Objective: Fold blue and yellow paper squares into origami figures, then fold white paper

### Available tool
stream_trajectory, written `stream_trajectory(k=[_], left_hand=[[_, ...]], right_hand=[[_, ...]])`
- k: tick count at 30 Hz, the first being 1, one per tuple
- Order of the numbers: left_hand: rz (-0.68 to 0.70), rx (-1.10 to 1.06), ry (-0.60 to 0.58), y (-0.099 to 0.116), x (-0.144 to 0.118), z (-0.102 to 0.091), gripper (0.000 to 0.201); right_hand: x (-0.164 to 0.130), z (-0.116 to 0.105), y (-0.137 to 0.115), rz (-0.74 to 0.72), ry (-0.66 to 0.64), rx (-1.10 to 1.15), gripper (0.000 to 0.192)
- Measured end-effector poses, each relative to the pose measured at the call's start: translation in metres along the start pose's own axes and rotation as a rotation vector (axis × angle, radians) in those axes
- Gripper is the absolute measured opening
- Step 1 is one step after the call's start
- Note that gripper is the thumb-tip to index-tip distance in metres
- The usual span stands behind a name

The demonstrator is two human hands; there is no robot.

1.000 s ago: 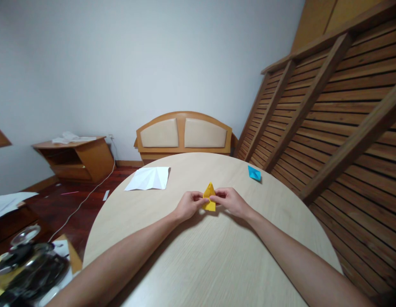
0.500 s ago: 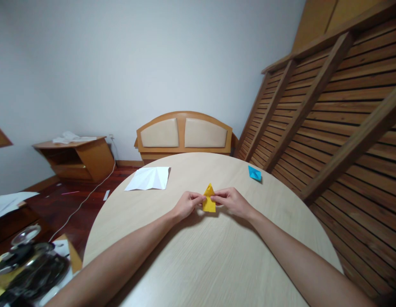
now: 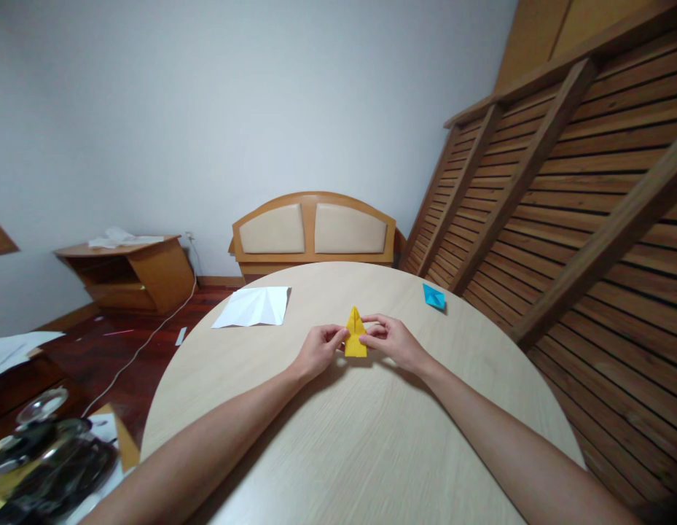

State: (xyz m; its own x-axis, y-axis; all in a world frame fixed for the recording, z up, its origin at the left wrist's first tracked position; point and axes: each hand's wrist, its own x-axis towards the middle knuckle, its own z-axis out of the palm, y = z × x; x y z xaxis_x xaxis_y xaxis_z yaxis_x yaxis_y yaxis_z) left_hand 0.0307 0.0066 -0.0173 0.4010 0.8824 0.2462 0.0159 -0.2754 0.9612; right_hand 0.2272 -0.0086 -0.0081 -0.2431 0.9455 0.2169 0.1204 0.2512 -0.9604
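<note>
A small piece of folded yellow paper (image 3: 355, 343) is held up just above the round table, its pointed end away from me and its straight edge toward me. My left hand (image 3: 319, 350) pinches its left side between thumb and fingers. On the right side, my right hand (image 3: 396, 343) grips it with the thumb in front, the index finger reaching toward the upper edge. Fingers behind the paper are partly hidden. A creased white sheet (image 3: 253, 306) lies at the far left of the table, and a folded blue paper piece (image 3: 434, 297) at the far right.
The pale round table (image 3: 338, 437) fills the middle. Beyond it stands a padded headboard (image 3: 313, 227). Wooden slats (image 3: 578, 219) lean along the right. A low cabinet (image 3: 135, 273) is at the left, with a white cable (image 3: 146, 341) on the floor. Cluttered items (image 3: 54, 459) sit lower left.
The yellow paper's tip now looks taller and flatter, with a centre crease showing. My right index finger has lifted toward its upper edge. Both hands still hold it.
</note>
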Motion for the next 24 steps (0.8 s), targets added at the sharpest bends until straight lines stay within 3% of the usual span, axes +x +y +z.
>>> stream_trajectory(k=[5,8,13,19,24], left_hand=[[0.042,-0.143,0.021,-0.0044,-0.0005,-0.0009,0.059],[0.054,-0.169,0.029,-0.0048,-0.0011,-0.0013,0.053],[0.043,-0.093,0.039,-0.0016,-0.0013,-0.002,0.04],[0.041,-0.028,0.061,0.0004,-0.0024,-0.0027,0.034],[0.044,0.038,0.078,-0.0007,-0.0018,-0.0029,0.022]], right_hand=[[0.0013,-0.0005,0.0032,-0.03,0.063,0.037,0.045],[0.0021,-0.0006,0.0034,-0.069,0.064,0.013,0.044],[0.0025,-0.0002,0.0023,-0.111,0.037,-0.075,0.034],[0.0021,0.0001,0.0009,-0.123,0.044,-0.032,0.036],[0.0024,-0.0011,0.0015,-0.147,0.038,-0.102,0.023]])
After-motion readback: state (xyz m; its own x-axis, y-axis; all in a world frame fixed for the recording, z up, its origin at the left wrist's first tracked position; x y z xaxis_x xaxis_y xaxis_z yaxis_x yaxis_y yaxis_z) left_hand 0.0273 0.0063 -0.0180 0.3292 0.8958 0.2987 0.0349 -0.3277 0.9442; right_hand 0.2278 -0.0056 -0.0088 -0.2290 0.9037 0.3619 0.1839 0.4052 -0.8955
